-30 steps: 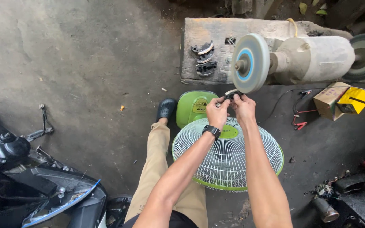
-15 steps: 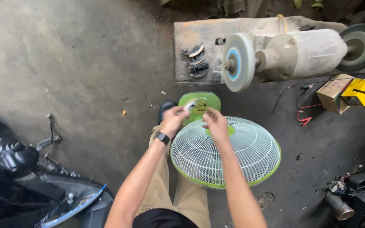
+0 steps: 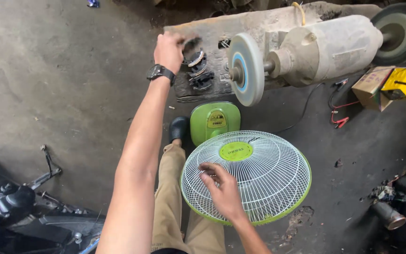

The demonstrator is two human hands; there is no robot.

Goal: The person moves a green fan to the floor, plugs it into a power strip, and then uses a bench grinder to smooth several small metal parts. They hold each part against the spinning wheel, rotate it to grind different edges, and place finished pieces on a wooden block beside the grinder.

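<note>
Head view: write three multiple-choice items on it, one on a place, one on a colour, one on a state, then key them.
1. Where does the right hand rest?
A. on the white fan grille
B. on the grinding wheel
C. on the cardboard box

2. What colour is the fan base?
A. red
B. green
C. blue

3. How is the left hand placed?
A. flat on the floor
B. gripping the motorcycle
C. reaching to the concrete block by the dark curved parts

Key: 1 A, its fingers lie on the wire grille. 2 B, the base is bright green. 3 C, the arm stretches up to the block.
</note>
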